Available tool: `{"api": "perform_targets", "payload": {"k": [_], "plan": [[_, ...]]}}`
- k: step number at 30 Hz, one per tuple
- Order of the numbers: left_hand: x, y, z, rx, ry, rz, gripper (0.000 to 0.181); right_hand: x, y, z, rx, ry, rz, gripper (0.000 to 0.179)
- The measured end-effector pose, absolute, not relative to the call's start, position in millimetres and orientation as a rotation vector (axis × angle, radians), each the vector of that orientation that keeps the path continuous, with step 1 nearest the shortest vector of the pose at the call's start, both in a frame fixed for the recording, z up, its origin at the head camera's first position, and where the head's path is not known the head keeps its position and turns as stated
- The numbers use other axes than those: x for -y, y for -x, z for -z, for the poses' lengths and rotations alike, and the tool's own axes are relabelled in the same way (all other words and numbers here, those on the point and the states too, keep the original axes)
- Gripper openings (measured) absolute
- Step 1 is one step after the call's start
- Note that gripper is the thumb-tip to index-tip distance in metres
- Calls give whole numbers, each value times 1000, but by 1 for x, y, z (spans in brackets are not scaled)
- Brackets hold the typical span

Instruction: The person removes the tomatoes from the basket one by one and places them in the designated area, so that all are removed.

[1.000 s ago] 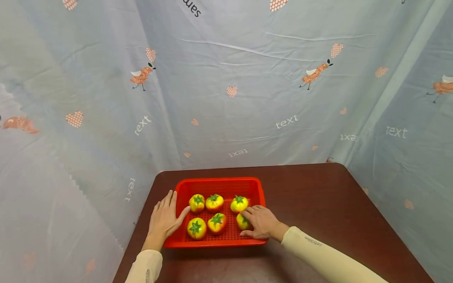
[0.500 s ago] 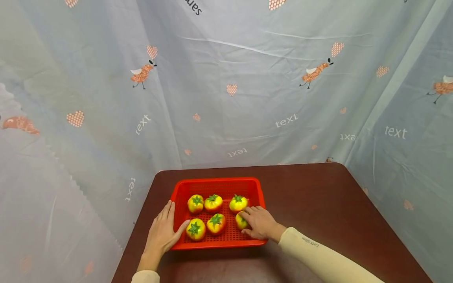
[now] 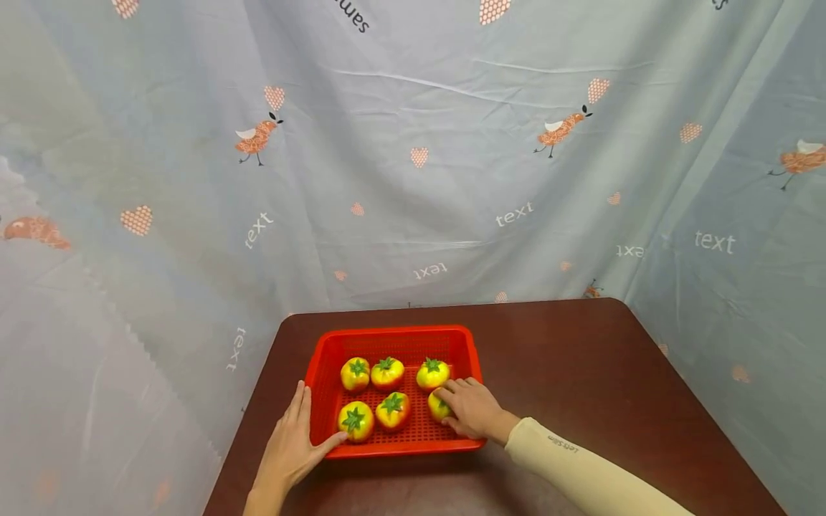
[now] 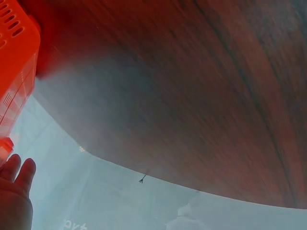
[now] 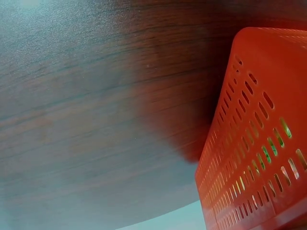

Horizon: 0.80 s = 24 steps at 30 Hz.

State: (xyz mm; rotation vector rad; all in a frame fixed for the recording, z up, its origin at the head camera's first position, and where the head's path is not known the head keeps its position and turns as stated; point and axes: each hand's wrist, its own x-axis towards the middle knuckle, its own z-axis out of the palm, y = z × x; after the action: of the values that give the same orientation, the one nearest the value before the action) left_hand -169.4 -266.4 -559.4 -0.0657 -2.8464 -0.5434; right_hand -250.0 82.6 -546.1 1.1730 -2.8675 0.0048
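Fruit (image 3: pixel 437 407) at the near right of the red basket (image 3: pixel 400 449), roundish, with no clear long axis. It lies just left of the right hand (image 3: pixel 476 410), the nearer grip, whose fingers and thumb curl round it. The basket runs lengthwise left to right on the bench (image 3: pixel 581 380); the left hand (image 3: pixel 290 438), fingers straight, is at its opposite end.

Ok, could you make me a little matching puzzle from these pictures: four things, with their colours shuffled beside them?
Things:
1. Basket
2. Fruits
3. Table
4. Cloth backdrop

Colours:
A. Dark reddish brown
B. Pale blue-grey with orange birds
C. Bright red all over
D. Yellow and red with green tops

Pairs: 1-C, 2-D, 3-A, 4-B
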Motion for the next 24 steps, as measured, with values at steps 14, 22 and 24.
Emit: {"api": "perform_targets", "payload": {"k": [14,22,24], "plan": [[271,169,551,2964,20,553,125,-73,255,545,2805,-1176,112,42],[269,170,555,2954,37,570,126,-66,261,544,2801,-1176,106,33],[270,170,556,2952,28,582,126,-64,262,544,2807,-1171,104,35]]}}
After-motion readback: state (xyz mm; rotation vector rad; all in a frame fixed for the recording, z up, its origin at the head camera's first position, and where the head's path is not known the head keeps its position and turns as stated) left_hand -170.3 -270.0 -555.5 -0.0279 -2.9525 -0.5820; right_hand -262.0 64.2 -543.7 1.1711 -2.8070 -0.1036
